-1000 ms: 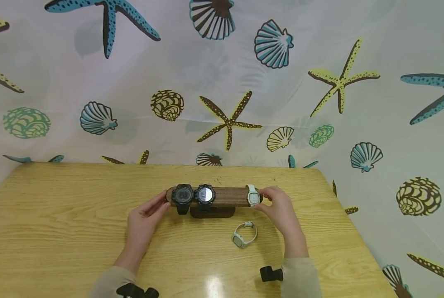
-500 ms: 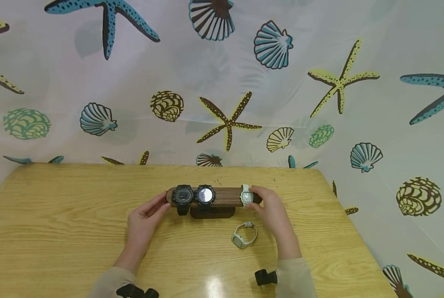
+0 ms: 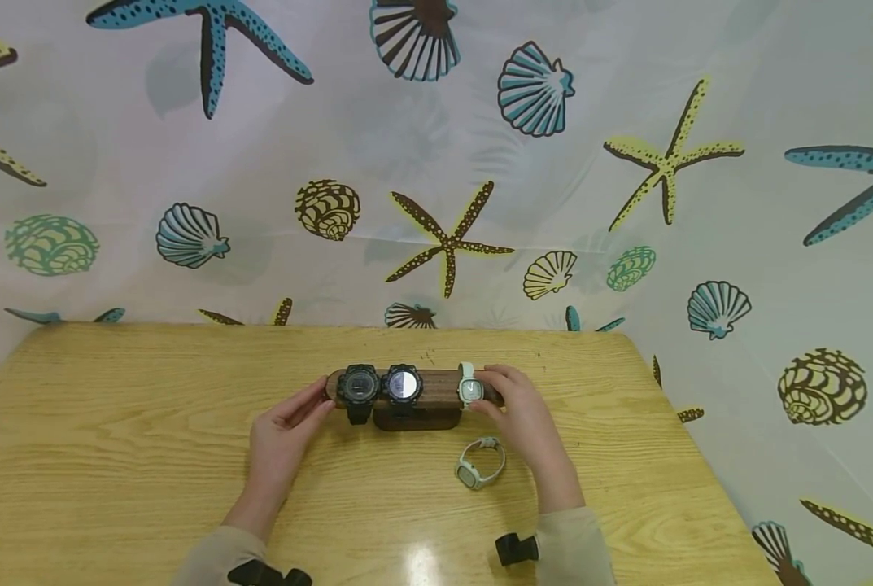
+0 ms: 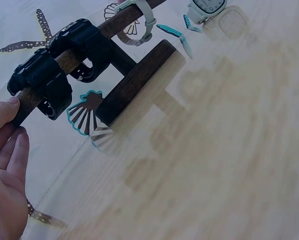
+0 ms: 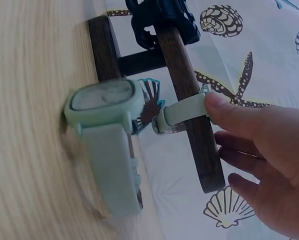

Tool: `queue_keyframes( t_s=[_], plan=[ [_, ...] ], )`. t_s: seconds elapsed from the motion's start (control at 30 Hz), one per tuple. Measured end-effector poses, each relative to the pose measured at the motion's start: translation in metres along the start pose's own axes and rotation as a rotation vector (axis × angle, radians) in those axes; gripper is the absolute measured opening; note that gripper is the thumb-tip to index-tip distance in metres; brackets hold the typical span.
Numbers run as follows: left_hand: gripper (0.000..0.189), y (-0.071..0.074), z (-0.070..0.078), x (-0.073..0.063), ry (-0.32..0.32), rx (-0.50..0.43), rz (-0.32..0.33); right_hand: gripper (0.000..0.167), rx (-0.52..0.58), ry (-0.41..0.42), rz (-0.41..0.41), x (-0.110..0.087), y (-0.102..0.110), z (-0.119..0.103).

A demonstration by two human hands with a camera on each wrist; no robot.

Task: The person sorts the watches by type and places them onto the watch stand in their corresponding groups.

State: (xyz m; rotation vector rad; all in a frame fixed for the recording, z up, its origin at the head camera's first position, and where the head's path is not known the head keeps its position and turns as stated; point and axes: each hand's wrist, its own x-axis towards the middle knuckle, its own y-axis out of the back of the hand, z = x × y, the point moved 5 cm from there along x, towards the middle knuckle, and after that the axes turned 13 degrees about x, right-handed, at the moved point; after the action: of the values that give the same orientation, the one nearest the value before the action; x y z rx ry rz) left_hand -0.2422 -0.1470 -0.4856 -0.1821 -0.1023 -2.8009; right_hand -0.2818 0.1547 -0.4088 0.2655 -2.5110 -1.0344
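In the head view, the stand stood on the bench. The left hand had its grip clamped on the stand's left end. Next to that end, two black watches circled the stand's bar side by side. Toward the stand's right end, the right hand pinched the white watch, which sat around the bar. The loose watch lay in front of the stand, apart from it. A patterned cloth hung behind the stand.

In the left wrist view, the white watch hung from the stand's bar, apart from the black watches.

In the right wrist view, the right thumb touched the white watch; the stand's bar stuck out past it.
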Motion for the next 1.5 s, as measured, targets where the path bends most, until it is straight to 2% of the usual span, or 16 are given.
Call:
queue_keyframes(
  t_s=[0.17,0.33,0.47,1.0,1.27,1.5],
  plan=[
    [0.040,0.000,0.000,0.000,0.008,-0.016,0.000,0.039,-0.008,0.049,-0.006,0.001,-0.008,-0.004],
    [0.040,0.000,0.000,0.000,0.004,-0.011,0.000,0.038,-0.090,0.134,0.032,0.001,-0.011,-0.008],
    [0.040,0.000,0.000,0.000,0.006,-0.012,0.001,0.037,-0.135,0.172,0.055,0.000,-0.012,-0.011],
    [0.040,-0.001,0.000,0.001,0.013,-0.045,0.002,0.042,-0.264,0.176,0.056,-0.002,-0.016,-0.014],
    [0.039,0.000,-0.001,0.000,0.006,-0.033,0.008,0.043,-0.193,0.183,0.013,-0.001,-0.022,-0.017],
    [0.040,-0.001,0.000,0.000,-0.001,-0.052,-0.001,0.042,-0.209,0.183,0.028,-0.002,-0.023,-0.016]
  ],
)
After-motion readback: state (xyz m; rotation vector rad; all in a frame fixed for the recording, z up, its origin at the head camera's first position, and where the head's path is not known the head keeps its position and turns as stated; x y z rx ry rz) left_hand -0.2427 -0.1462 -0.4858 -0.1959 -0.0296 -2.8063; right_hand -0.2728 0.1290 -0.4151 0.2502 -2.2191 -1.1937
